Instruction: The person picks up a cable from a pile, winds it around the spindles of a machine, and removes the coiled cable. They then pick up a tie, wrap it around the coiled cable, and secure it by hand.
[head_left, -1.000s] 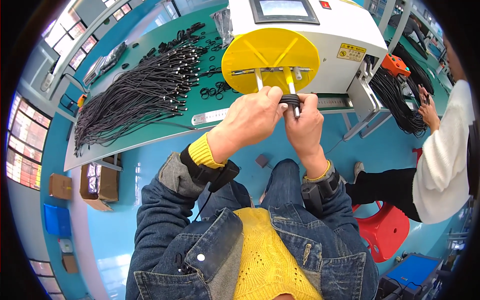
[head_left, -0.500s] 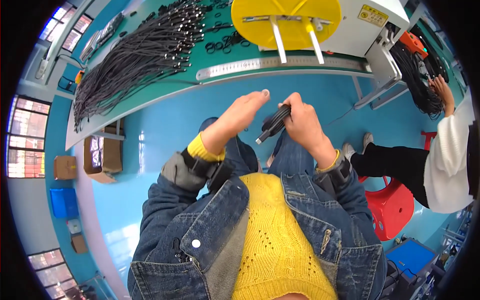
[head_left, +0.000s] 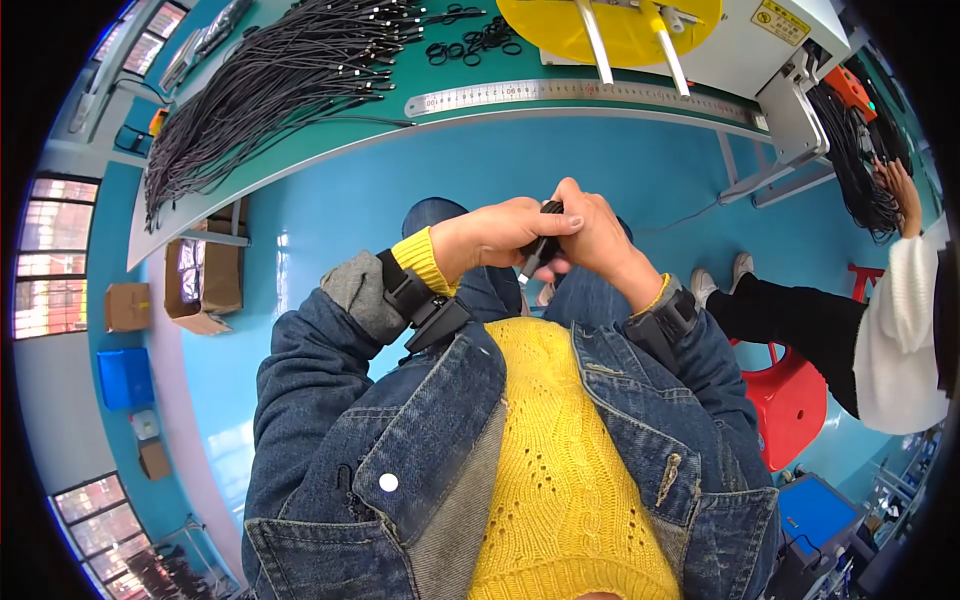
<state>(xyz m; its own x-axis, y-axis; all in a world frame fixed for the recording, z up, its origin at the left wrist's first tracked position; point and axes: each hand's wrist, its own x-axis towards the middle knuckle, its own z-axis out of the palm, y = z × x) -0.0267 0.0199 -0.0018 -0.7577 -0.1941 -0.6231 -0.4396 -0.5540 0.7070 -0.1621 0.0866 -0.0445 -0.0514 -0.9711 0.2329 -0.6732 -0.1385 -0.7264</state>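
Between my two hands is a coiled black cable [head_left: 546, 243], its plug end with a pale metal tip pointing down toward me. My left hand [head_left: 505, 230] is closed round the coil from the left, thumb laid across the top. From the right, my right hand [head_left: 597, 235] grips the same coil, its fingers partly hidden behind the left thumb. Both hands are in front of the table edge, above my knees. On the green table, a big pile of black cables [head_left: 290, 95] lies to the left, beside several small black rings [head_left: 475, 45].
A steel ruler [head_left: 520, 93] lies along the table [head_left: 330, 145] edge. Above it, a yellow disc [head_left: 610, 25] with two rods fronts a white machine [head_left: 745, 60]. At right, a person's hand [head_left: 900, 195] touches hanging black cables [head_left: 850, 165]. A red stool [head_left: 790, 405] stands right; cardboard boxes [head_left: 210, 285] left.
My left hand has moved right and closed on the coiled cable, which my right hand alone held before. The view has shifted slightly, so the table appears higher.
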